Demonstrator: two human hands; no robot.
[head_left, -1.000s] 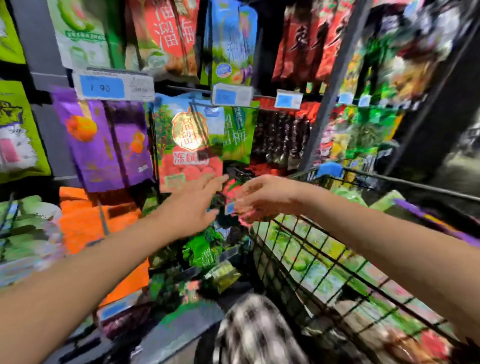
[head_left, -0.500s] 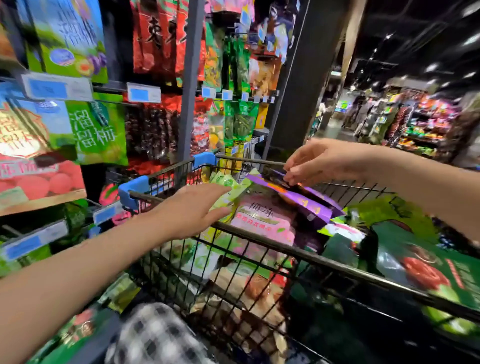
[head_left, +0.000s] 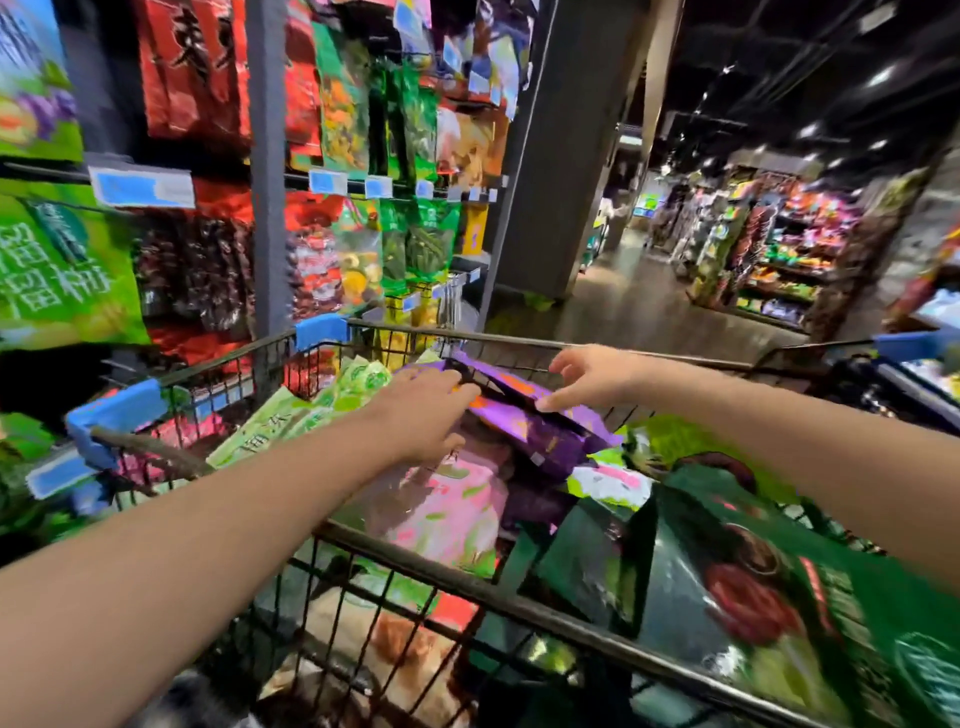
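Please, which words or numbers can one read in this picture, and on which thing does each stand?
"溜溜梅", partly cut off by the edge: big green bag hanging at left.
"梅冻", blurred, so only likely: light green pouch in the cart.
Too blurred to read: price tags, red bags, purple packets.
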